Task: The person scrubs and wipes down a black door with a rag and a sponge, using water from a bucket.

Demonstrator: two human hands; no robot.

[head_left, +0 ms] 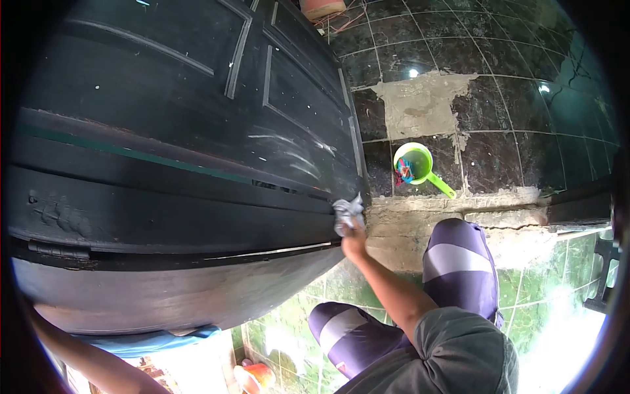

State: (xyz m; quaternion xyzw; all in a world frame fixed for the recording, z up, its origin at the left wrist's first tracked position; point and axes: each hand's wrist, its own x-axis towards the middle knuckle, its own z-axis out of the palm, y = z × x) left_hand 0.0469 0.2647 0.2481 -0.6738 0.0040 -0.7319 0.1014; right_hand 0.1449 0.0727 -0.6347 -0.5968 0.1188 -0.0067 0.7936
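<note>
Near the bottom corner of the black panelled door (197, 157), my right hand (354, 240) is closed on a crumpled grey-white cloth (348, 215), which touches the door's edge. Pale smears mark the door just above the cloth. My left forearm reaches in at the lower left, and its hand is hidden behind the door's edge or outside the view. A light green dipper (425, 157) stands on the dark tiles to the right, with a red and blue cloth (405, 171) in it.
A worn concrete threshold (400, 223) lies between the dark tiles and the green tiles (545, 262). My bent knees are beside it. An orange-and-white object (254, 378) sits at the bottom, and a reddish container (321, 8) at the top. A hinge (59, 251) is at the left.
</note>
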